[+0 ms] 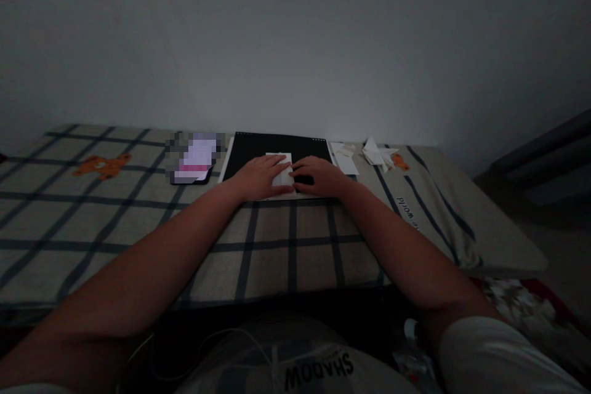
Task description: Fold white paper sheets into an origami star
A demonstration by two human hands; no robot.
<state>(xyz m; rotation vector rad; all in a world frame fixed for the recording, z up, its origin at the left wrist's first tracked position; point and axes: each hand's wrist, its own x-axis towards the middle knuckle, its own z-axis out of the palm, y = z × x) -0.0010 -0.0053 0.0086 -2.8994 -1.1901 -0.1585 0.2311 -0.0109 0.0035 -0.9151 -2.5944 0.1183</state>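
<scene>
A small white folded paper lies on a black board near the far edge of the cloth-covered surface. My left hand rests flat on the paper's left side with its fingers stretched out. Beside it, my right hand lies on the paper's right edge with its fingers curled down and pressing. The two hands nearly touch at the fingertips. Most of the paper is hidden under them.
A checked cloth with orange bear prints covers the surface. A phone lies left of the board. White paper pieces and folded paper shapes sit to the right. A plain wall stands behind.
</scene>
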